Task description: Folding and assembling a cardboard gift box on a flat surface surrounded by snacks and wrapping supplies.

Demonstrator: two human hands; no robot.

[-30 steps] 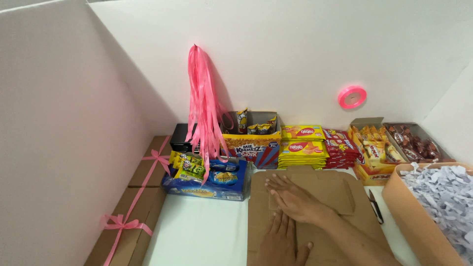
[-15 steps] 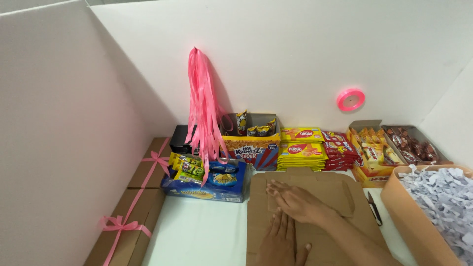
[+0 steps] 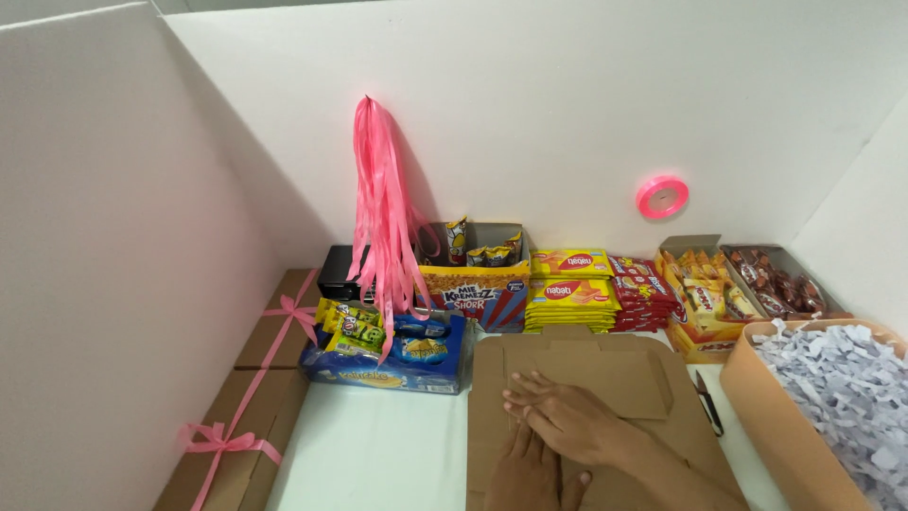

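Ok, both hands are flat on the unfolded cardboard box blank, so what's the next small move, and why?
Probably slide the right hand toward the far flap of the flat brown cardboard box blank and lift it, while the left hand pins the near panel. The blank lies fully flat on the white table, no wall is raised, and both hands rest open on it.

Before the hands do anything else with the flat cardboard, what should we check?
1. Flat cardboard box blank lies flat on the white table: ok.
2. Right hand presses on the blank: ok.
3. Left hand rests on it, partly under the right hand: ok.
4. Scissors lie apart from the hands, right of the blank: ok.
5. Box of paper shreds sits off the blank: ok.
6. Folds creased already: cannot tell.
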